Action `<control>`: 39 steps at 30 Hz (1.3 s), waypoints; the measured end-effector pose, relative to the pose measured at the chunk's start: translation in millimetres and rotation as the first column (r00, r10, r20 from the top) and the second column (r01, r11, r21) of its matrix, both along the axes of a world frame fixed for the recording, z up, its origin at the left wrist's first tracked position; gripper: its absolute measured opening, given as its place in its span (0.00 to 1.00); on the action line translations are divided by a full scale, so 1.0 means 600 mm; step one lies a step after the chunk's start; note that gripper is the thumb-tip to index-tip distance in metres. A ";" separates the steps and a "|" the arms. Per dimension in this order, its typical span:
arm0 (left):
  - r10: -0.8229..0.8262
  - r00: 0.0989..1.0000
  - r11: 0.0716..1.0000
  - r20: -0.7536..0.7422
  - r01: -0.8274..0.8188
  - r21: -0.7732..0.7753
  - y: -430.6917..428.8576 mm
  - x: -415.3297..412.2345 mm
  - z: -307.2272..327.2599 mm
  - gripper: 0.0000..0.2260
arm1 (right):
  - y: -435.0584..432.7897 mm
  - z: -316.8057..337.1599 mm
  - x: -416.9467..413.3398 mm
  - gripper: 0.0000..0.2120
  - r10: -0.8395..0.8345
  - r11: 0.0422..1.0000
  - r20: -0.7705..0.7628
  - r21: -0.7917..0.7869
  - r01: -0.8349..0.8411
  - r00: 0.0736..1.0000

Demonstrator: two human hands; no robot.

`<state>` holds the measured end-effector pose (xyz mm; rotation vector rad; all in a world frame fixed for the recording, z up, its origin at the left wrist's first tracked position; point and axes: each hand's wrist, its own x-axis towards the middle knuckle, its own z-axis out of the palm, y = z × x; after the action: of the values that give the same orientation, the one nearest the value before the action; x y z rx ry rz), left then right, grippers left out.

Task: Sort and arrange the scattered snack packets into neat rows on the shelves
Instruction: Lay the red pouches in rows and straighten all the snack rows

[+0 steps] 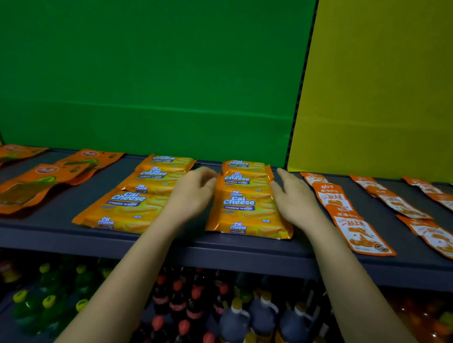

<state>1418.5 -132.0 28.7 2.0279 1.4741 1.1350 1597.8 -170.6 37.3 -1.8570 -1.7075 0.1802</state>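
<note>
As both hands stand one on each side of a single row, I read this step as squaring that row. The left hand has its fingers loosely bent and rests against the left edge of the right row of Cal Cheese packets. The right hand is spread, fingers straight, laid along the right edge of the same row. As far as I can see, neither hand pinches a packet. The row lies on the dark shelf, running from near its front lip to the back, the packets overlapping like tiles.

To do it well, I would press both palms inward evenly and slide them from back to front, so the edges come to one line and the foil does not buckle. The left row of Cal Cheese packets, just beside, fans out to the left, and I judge it needs the same treatment.

Further out lie orange pouches at the left and orange sachets at the right, in slanted lines. The left fingertips are blurred, so I cannot tell which packet they touch. The outer rows are cut off at both sides, and the bottles on the lower shelf are dim
</note>
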 end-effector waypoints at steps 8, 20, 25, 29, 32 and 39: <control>0.159 0.986 0.987 0.039 -0.160 0.023 0.036 -0.182 0.029 0.11 | 0.016 0.023 -0.143 0.21 0.192 0.978 -0.109 -0.065 -0.200 0.975; -0.055 0.997 0.953 0.054 0.068 -0.294 0.052 -0.330 -0.053 0.26 | 0.051 -0.054 -0.325 0.28 0.087 0.987 -0.449 -0.081 -0.138 0.889; -0.134 0.988 0.967 -0.076 0.113 -0.227 0.043 -0.325 -0.052 0.19 | 0.057 -0.066 -0.341 0.25 0.028 0.997 -0.510 -0.054 -0.064 0.860; -0.143 0.987 0.962 -0.071 0.122 -0.246 0.052 -0.325 -0.050 0.18 | 0.066 -0.057 -0.350 0.25 -0.001 0.995 -0.501 -0.090 -0.051 0.865; -0.144 0.989 0.957 -0.046 0.127 -0.261 0.059 -0.327 -0.051 0.16 | 0.073 -0.056 -0.352 0.21 -0.005 0.995 -0.493 -0.090 -0.045 0.870; -0.112 0.994 0.966 -0.021 0.104 -0.238 0.053 -0.327 -0.048 0.15 | 0.074 -0.055 -0.359 0.19 0.002 0.996 -0.461 -0.083 -0.045 0.887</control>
<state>1222.2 -100.2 0.1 1.9441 1.4216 0.8421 1382.5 -126.4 4.3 -1.6836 -1.4052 0.6663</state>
